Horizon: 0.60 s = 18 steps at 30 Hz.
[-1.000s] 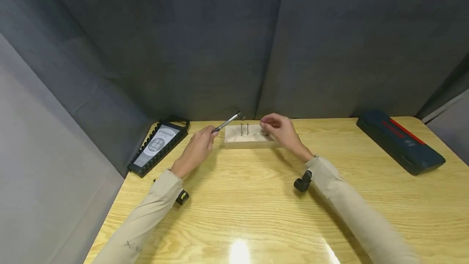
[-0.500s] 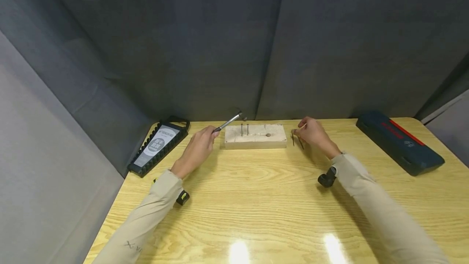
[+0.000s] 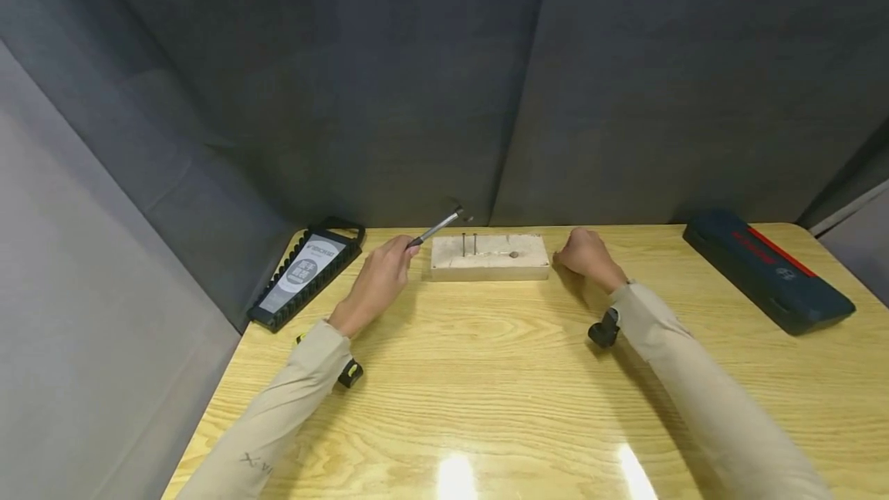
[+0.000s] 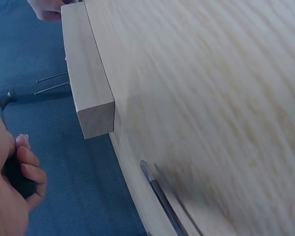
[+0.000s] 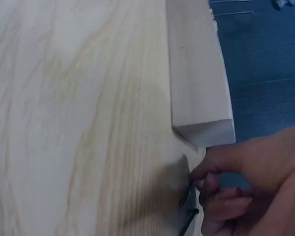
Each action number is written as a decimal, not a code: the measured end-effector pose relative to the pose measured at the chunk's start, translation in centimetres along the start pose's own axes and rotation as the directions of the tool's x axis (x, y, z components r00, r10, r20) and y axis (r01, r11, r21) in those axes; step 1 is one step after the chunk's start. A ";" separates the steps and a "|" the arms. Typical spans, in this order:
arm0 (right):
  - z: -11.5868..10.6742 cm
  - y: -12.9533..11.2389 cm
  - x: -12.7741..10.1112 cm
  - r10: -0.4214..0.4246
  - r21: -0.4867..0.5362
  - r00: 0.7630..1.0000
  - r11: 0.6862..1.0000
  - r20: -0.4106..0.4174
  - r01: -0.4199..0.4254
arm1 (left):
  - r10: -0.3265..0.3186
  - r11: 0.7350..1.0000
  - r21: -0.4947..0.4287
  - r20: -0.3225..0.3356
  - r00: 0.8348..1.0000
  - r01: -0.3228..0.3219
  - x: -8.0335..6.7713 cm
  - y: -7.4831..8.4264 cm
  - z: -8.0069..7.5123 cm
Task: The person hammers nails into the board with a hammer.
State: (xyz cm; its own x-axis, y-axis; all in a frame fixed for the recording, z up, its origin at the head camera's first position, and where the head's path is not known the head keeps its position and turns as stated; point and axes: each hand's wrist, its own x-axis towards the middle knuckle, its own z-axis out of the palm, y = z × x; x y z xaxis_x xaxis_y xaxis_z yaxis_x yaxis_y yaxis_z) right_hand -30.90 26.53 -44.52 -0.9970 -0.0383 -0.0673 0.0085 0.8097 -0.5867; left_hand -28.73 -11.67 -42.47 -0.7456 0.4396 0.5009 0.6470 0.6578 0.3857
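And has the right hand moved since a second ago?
Yes: in the head view, the right hand has moved rightward, from the right end of the wooden block to beside it.

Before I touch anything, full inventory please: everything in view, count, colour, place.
table: 1, pale wood, under everything
curtain: dark grey, behind table
panel: 1, pale grey, far left
block: 1, pale wood, table's back edge
upright nails: 2, dark, standing in block's left half
round spot: 1, dark, block top, right half; nature unclear
loose nails: apparently 2, dark, beyond block's right end
hammer: 1, silver and black, in left hand
rack: 1, black, pale label, table's left
case: 1, dark blue, red stripe, table's right
slim tool: 1, dark, grey tip, near left wrist; type unclear
left hand: 1, gripping hammer
right hand: 1, seemingly pinching a loose nail
sleeves: 2, beige
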 end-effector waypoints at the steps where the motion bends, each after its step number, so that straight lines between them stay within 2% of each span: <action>1: -0.1 -0.1 0.0 0.001 0.007 1.000 1.000 0.004 -0.001 | 0.001 1.000 -0.001 -0.001 1.000 -0.001 0.0 0.0 0.0; 3: -0.2 -0.5 -0.2 -0.003 0.034 1.000 0.999 0.000 0.003 | 0.005 1.000 0.001 -0.005 1.000 -0.005 -0.1 0.0 0.1; 6: -0.7 -1.3 -0.6 -0.035 0.092 0.998 0.995 -0.050 0.040 | 0.005 1.000 0.010 -0.013 1.000 -0.005 -0.3 0.0 0.2; 9: -1.1 -2.2 -0.7 -0.115 0.149 0.985 0.980 -0.132 0.134 | -0.001 1.000 0.013 -0.017 1.000 0.001 -0.5 -0.1 0.3; 11: -1.2 -2.9 -0.6 -0.173 0.209 0.966 0.955 -0.191 0.212 | -0.001 1.000 0.011 -0.017 1.000 0.001 -0.6 -0.1 0.4; 14: -0.7 -4.1 -0.3 -0.226 0.350 0.941 0.885 -0.251 0.306 | 0.006 1.000 0.003 -0.015 1.000 -0.006 -0.6 -0.2 0.5; 18: 1.7 -5.6 0.1 -0.258 0.564 0.924 0.734 -0.284 0.378 | 0.011 1.000 0.006 -0.027 1.000 -0.011 -0.7 -0.3 0.6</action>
State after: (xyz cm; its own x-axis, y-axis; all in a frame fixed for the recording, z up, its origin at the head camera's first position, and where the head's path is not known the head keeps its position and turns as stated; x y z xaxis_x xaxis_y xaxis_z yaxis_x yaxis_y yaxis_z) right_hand -30.89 20.98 -42.60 -0.9448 -0.0783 0.3181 -0.3275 0.2495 -0.9113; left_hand -28.47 -11.80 -43.45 -0.7338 0.4299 0.5261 0.6541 0.6564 0.3759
